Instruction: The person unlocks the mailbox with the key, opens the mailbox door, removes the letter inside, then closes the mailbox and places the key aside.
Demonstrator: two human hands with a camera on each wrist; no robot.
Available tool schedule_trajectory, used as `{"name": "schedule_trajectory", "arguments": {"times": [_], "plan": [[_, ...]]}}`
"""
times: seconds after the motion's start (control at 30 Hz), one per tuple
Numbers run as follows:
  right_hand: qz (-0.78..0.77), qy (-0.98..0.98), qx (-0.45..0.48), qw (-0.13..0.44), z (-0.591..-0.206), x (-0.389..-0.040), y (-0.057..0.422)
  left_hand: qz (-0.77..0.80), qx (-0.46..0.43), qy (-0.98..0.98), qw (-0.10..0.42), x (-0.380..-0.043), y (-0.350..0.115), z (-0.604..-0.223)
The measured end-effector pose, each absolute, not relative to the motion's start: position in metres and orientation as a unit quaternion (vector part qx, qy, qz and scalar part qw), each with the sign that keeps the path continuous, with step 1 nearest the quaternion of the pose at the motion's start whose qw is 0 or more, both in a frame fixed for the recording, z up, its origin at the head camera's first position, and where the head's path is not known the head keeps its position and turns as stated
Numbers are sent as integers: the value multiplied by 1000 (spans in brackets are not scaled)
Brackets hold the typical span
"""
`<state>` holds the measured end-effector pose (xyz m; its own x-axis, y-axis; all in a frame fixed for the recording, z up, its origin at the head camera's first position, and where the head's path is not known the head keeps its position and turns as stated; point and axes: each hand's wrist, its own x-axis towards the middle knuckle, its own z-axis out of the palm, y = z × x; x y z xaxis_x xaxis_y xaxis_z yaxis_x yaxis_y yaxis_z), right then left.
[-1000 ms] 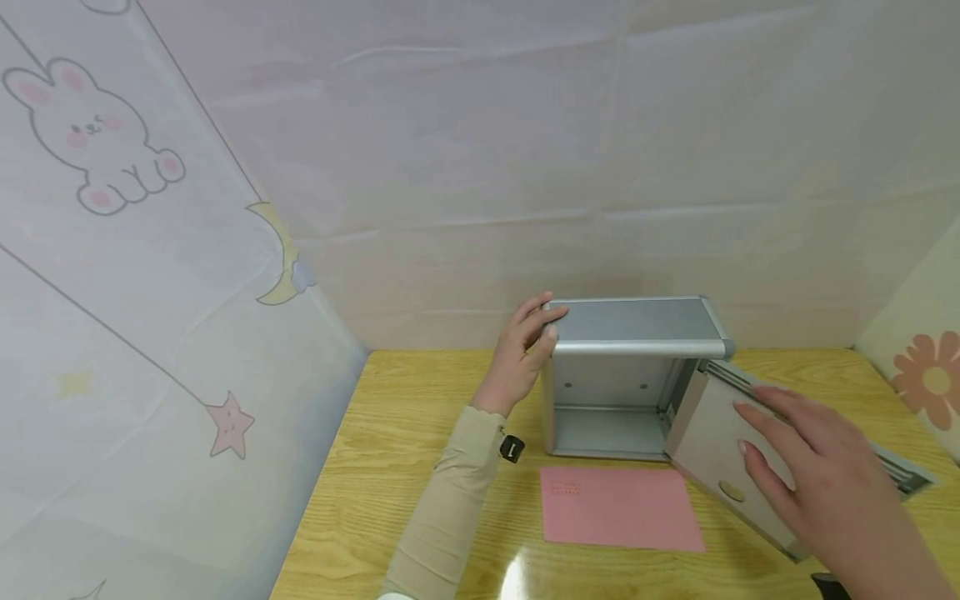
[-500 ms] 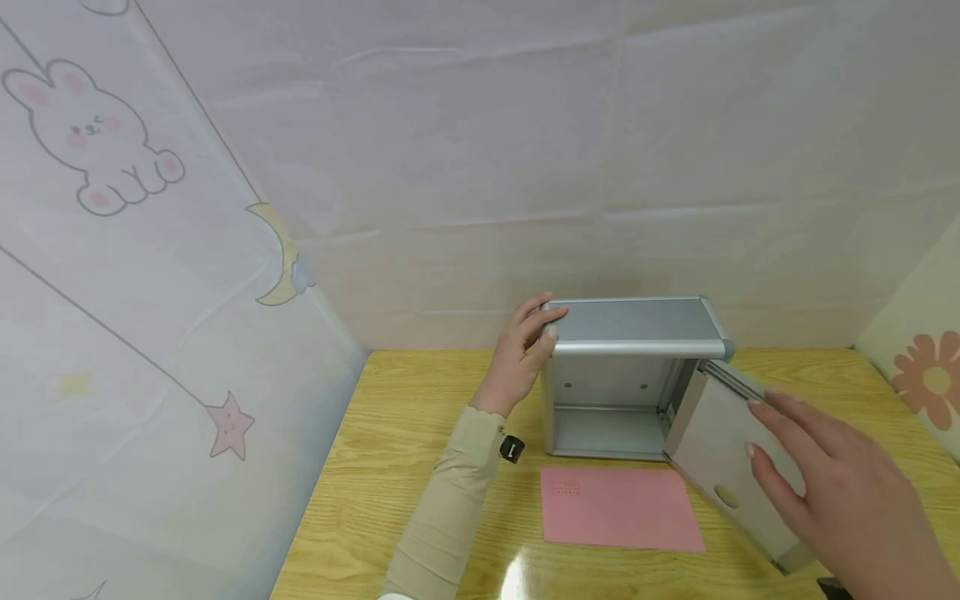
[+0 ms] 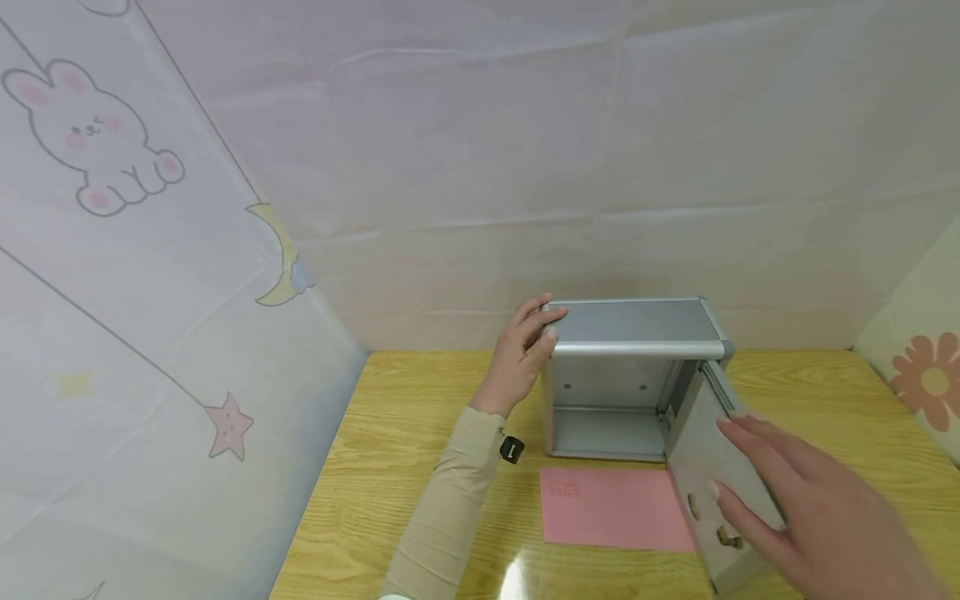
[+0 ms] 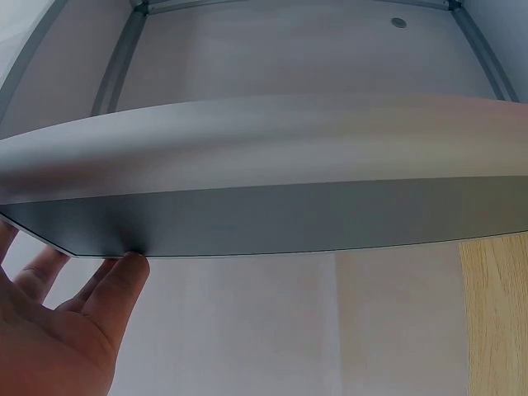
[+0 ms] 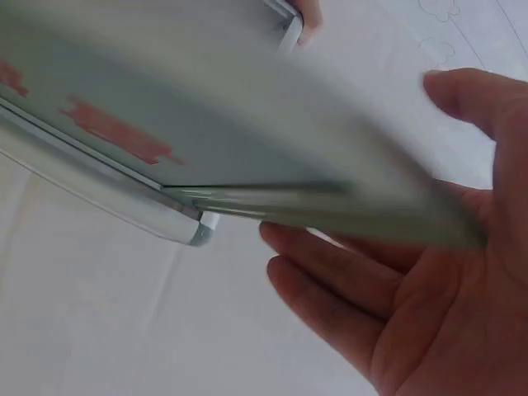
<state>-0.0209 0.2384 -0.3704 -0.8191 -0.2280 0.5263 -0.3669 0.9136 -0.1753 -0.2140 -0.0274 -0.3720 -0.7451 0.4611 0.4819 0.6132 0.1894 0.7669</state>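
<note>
A silver-grey metal box (image 3: 633, 323) stands on the table with its front uncovered and its inside visible. At its top left corner, my left hand (image 3: 517, 354) rests with fingertips on the top panel and edge. The hinged door (image 3: 723, 475) stands swung outward on the right side, small round fittings on its inner face. My right hand (image 3: 817, 500) is at the door's free edge, with fairly straight fingers and the thumb apart. In the right wrist view the door (image 5: 272, 107) is blurred between thumb and fingers. A pink envelope (image 3: 611, 508) with small red print lies before the box.
The wood-grain table (image 3: 420, 433) reaches back to a pale cloth backdrop (image 3: 480, 150). A patterned side sheet (image 3: 150, 333) hangs on the left. The door's lower corner overlaps the envelope's right end in the head view.
The door has swung leftward, toward the box front, and the right hand has moved left with it. The left hand, box and envelope have stayed in place.
</note>
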Motion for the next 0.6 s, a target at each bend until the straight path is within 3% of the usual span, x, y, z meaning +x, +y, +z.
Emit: {"name": "schedule_trajectory", "arguments": {"times": [0.23, 0.4, 0.6], "plan": [[155, -916, 239, 282, -378, -29, 224, -534, -352, -765, 74, -214, -28, -373], [171, -907, 248, 293, -382, -40, 209, -531, -356, -765, 75, -214, -28, -374], [186, -883, 253, 348, -386, -58, 192, -534, -359, -762, 76, -213, -28, -372]]}}
